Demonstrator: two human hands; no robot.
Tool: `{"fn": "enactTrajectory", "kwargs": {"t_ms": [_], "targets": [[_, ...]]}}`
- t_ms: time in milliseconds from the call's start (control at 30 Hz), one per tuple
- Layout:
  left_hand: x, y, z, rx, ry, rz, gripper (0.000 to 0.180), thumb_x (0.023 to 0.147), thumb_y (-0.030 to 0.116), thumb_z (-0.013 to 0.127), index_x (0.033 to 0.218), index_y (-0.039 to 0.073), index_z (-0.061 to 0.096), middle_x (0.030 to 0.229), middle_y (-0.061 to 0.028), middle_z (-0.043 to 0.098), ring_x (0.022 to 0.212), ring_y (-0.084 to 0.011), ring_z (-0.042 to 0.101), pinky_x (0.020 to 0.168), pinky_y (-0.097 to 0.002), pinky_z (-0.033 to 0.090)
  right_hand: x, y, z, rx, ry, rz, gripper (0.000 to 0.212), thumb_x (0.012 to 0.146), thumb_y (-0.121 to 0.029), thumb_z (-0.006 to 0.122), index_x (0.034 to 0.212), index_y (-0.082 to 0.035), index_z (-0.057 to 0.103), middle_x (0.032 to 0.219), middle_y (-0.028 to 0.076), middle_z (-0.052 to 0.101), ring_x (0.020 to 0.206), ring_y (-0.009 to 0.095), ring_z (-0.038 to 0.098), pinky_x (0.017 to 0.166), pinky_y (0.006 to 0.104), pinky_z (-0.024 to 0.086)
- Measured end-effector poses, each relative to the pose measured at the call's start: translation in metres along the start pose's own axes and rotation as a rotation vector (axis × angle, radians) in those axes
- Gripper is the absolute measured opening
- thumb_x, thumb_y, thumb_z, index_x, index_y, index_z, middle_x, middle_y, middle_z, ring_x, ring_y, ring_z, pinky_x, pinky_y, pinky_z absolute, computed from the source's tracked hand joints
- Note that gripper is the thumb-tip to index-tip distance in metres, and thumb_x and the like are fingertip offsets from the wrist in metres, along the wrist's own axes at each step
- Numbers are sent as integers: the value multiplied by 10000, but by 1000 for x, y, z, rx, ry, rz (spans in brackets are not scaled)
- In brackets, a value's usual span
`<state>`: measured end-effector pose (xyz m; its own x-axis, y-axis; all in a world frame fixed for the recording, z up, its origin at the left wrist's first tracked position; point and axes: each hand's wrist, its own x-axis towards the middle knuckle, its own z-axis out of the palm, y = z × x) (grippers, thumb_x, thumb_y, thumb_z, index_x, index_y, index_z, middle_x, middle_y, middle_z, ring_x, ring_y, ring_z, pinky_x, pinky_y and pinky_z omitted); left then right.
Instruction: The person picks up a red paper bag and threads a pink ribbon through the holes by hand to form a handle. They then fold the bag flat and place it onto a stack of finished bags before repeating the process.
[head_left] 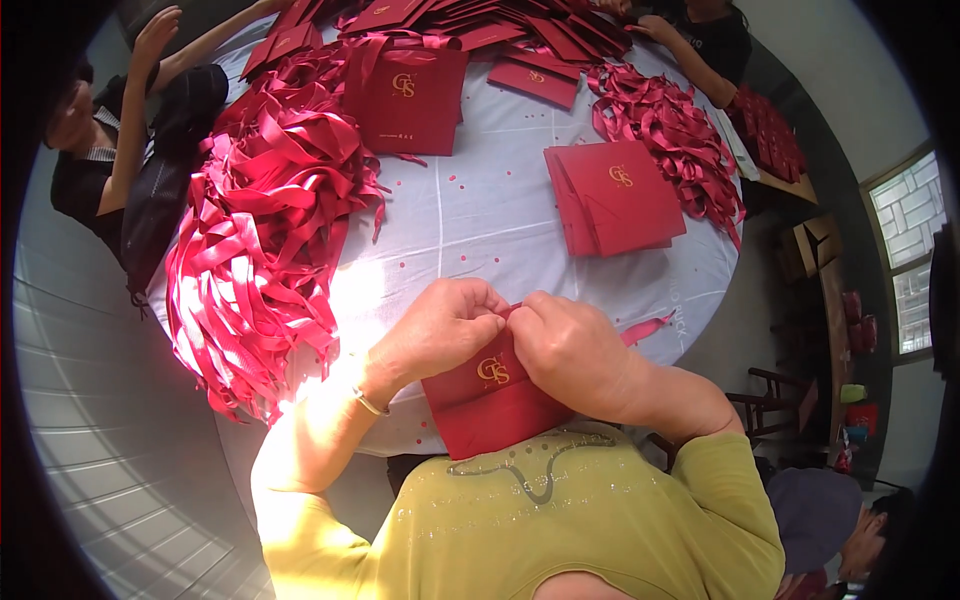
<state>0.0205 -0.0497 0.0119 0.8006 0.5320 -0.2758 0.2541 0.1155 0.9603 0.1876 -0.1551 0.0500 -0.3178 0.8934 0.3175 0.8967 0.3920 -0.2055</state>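
Note:
Close in front of my chest is a red paper gift bag [478,415] with a gold emblem, lying flat and tilted at the table's near edge. My left hand [450,325] pinches the bag's far edge, thumb and fingertips together. Right beside it, my right hand [565,345] is closed at the same edge, its fingertips meeting the left ones. Whatever small part sits between the fingertips is hidden. From behind my right hand a piece of red ribbon [648,328] sticks out over the white tablecloth [480,230].
A large heap of red ribbons [270,220] covers the table's left; a smaller ribbon pile [665,130] lies far right. Flat red bags [620,200] are stacked right of centre, with another bag [405,100] and more piles beyond. Other people [125,150] sit around the table.

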Motion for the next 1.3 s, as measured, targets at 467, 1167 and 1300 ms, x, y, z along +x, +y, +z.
{"fn": "enactTrajectory", "kwargs": {"t_ms": [467, 1167, 1300], "targets": [[-11, 7, 15, 268, 215, 245, 138, 845, 41, 709, 878, -30, 595, 753, -54, 700, 696, -62, 639, 586, -219, 493, 43, 55, -27, 952, -473, 476, 140, 877, -111, 637, 942, 12, 638, 826, 59, 683, 758, 85, 627, 634, 247, 500], [-18, 13, 24, 311, 328, 328, 220, 763, 77, 765, 845, 7, 573, 749, -97, 704, 741, -170, 727, 655, -273, 553, 81, 57, -9, 885, -727, 671, 317, 718, -126, 785, 993, -47, 648, 780, 27, 603, 673, 122, 541, 560, 266, 423], [-14, 12, 29, 244, 264, 279, 208, 771, 71, 753, 839, 1, 569, 751, -89, 704, 731, -152, 721, 652, -262, 546, 85, 91, 31, 732, -135, 515, 311, 750, -90, 756, 1021, 7, 639, 840, 89, 669, 719, 166, 627, 616, 317, 515]]}}
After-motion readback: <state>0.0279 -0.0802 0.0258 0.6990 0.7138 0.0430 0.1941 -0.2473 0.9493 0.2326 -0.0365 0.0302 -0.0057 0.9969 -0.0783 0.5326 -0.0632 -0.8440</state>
